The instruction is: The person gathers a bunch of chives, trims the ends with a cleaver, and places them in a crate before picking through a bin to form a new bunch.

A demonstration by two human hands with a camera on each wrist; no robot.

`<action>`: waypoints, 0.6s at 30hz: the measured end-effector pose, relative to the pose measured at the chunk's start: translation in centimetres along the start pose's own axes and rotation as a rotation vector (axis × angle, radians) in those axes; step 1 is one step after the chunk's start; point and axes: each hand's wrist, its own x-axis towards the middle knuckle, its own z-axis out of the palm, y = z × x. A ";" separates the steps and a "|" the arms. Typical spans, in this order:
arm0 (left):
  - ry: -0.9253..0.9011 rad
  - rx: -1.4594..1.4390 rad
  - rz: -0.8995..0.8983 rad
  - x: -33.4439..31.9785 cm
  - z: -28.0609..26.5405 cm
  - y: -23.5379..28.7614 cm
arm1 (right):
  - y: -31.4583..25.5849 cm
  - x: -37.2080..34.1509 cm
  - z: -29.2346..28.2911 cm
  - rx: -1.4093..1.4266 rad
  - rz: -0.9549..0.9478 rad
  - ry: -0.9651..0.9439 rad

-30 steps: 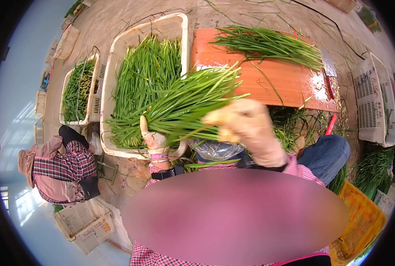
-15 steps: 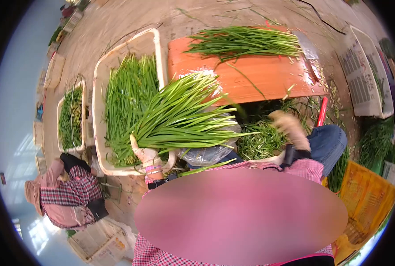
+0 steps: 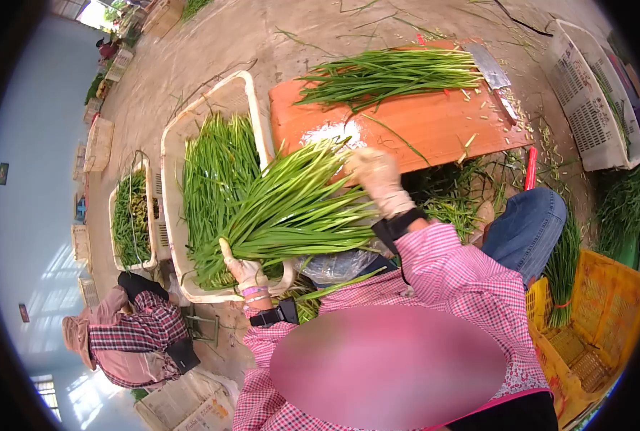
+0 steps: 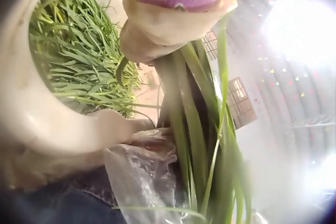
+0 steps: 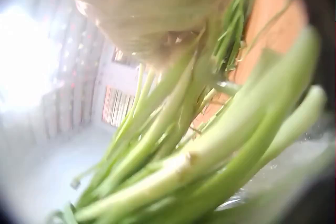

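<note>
In the head view my gloved left hand point(image 3: 246, 273) grips the leafy end of a large bunch of garlic chives point(image 3: 298, 208), its thumb standing up. The pale stem ends fan out to the right over a clear plastic sheet point(image 3: 338, 267) on my lap. At the upper stem ends is my gloved right hand point(image 3: 379, 178), fingers curled and pinching some stems. Close up in the right wrist view, chive stems point(image 5: 173, 171) run up to the glove's fingertips. Leaves point(image 4: 194, 140) hang below the left hand in the left wrist view.
A white crate point(image 3: 254, 108) full of chives stands at left. Beyond my lap, an orange board point(image 3: 399, 136) bears another chive pile point(image 3: 395, 75) and a cleaver point(image 3: 489, 66). A yellow crate point(image 3: 607, 302) is at right. Another person point(image 3: 129, 330) sits at far left.
My right hand swung down right, away from the bunch, over the trimmings, then came back to its stem ends. The left hand keeps its grip on the bunch. The head view has shifted.
</note>
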 end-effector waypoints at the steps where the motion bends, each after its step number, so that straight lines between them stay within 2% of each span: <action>1: 0.013 -0.006 -0.047 -0.1 -0.2 -0.1 | 1.7 0.2 -1.7 0.117 -0.130 0.083; 2: -0.001 0.848 0.406 -0.2 -2.0 -1.6 | 2.5 0.3 -4.3 0.126 -0.020 0.106; 3: 0.048 0.635 0.275 -0.2 -2.0 -1.5 | 3.1 0.1 -7.6 0.136 0.086 0.137; 5: 0.131 0.196 0.017 0.2 -0.7 -1.1 | 5.2 -0.4 -15.3 -1.360 -0.181 -0.036; 6: 0.170 0.061 -0.116 0.6 -0.3 -0.9 | 5.0 -1.4 -17.5 -1.418 0.203 -0.184; 7: 0.163 0.063 -0.130 0.9 -0.7 -1.0 | 4.1 -3.0 -18.6 -1.435 0.598 -0.328; 9: 0.149 0.076 -0.164 1.1 -1.8 -1.6 | -1.7 -5.6 -17.2 -1.412 0.414 -0.024; 10: 0.108 -0.029 -0.254 0.9 -1.1 -1.3 | -2.7 -5.5 -16.0 -1.145 0.104 0.163; 12: 0.131 -0.037 -0.247 0.9 -1.7 -1.7 | -4.6 -3.7 -11.5 -0.838 -0.273 0.236; 13: 0.138 -0.034 -0.238 1.0 -2.0 -1.5 | -7.1 -3.2 -8.4 -0.506 -0.144 0.143; 14: 0.149 0.001 -0.209 0.8 -1.8 -1.4 | -8.3 -2.4 -6.2 -0.511 -0.139 -0.051; 15: 0.134 0.002 -0.214 0.7 -1.6 -1.3 | -8.4 -1.6 -4.1 -0.313 0.112 -0.226; 16: 0.121 -0.002 -0.218 0.6 -1.5 -1.3 | -7.1 -0.2 -2.6 -0.364 0.153 -0.324; 17: 0.111 -0.006 -0.220 0.6 -1.6 -1.0 | -4.5 0.8 -1.5 -0.486 0.033 -0.342; 18: 0.110 0.038 -0.165 0.9 -2.0 -1.3 | -4.5 0.8 -0.6 -0.471 0.107 -0.311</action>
